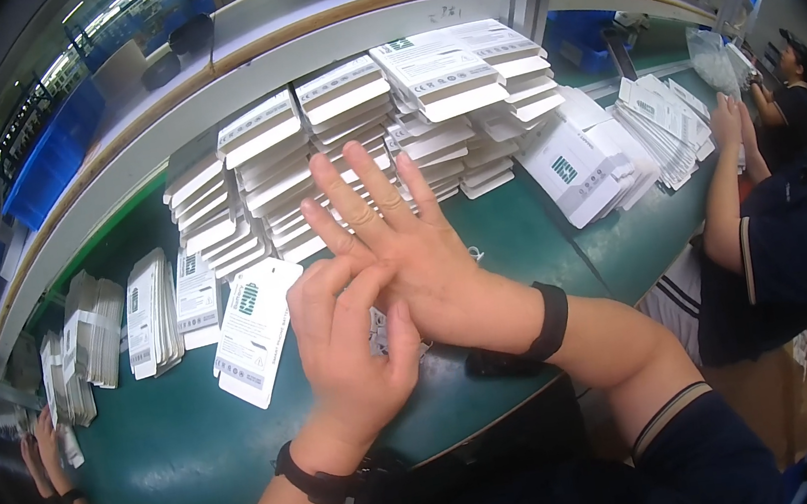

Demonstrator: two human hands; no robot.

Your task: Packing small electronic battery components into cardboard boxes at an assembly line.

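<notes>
Both my hands meet above the green table (pixel 175 441). My right hand (pixel 425 264) is spread, its fingers pointing away from me, with nothing visible in it. Curled fingers of my left hand (pixel 348 334) press against the thumb side of the right hand; any small thing between them is hidden. Dark bands circle both wrists. Below the hands lies a small grey patterned item (pixel 378 331), mostly covered. Just left of my left hand, a flat white carton (pixel 256 320) with green print lies on the table.
Tall stacks of flat white cartons (pixel 437 72) line the table's back. Leaning cartons (pixel 565 172) stand to the right, and more bundles (pixel 96 335) to the left. A shelf (pixel 333 9) runs behind. A co-worker (pixel 774 237) sits at right; another person's hands (pixel 45 452) show at left.
</notes>
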